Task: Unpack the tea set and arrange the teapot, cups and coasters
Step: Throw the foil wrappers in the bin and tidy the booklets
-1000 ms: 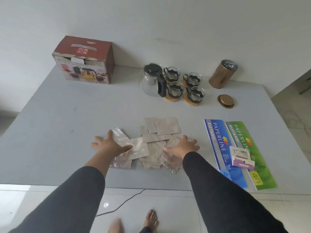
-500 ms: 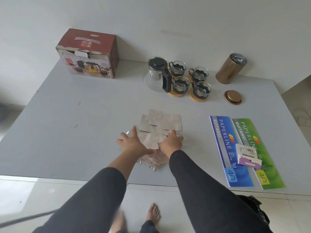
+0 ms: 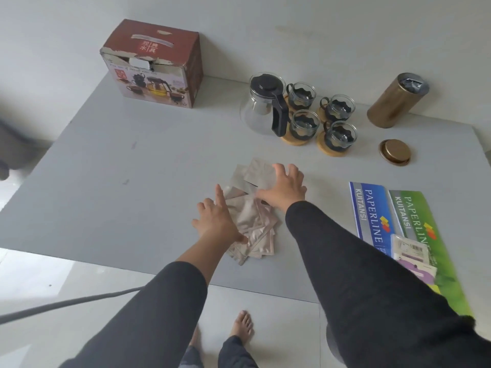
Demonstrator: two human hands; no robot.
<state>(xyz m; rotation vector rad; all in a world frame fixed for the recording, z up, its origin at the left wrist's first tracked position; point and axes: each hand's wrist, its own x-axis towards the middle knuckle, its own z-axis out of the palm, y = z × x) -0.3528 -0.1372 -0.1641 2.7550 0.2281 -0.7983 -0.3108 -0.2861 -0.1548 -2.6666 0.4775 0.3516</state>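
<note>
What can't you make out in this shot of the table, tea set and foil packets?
- Head view: the packets under the left hand and right hand are covered, so no count.
- Box: closed, contents unseen.
- Gold canister: inside too dark to tell.
- Rear coasters: mostly hidden by cups and teapot.
</note>
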